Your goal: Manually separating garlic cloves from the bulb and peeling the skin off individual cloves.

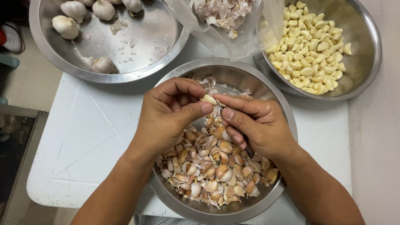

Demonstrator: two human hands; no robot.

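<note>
My left hand (168, 114) pinches a garlic clove (208, 99) between thumb and fingers, over the middle steel bowl (254, 81). My right hand (254, 123) meets it from the right, fingertips on the same clove, and a dark thin tool (249, 151) shows under its palm. Below both hands the bowl holds a heap of unpeeled cloves (212, 168) with brownish skins.
A steel bowl (137, 62) at the top left holds several whole garlic heads (66, 26). At the top right, another steel bowl (366, 46) is filled with peeled cloves (310, 54). A clear plastic bag (227, 25) of papery skins sits between them. All rest on a white table (83, 137).
</note>
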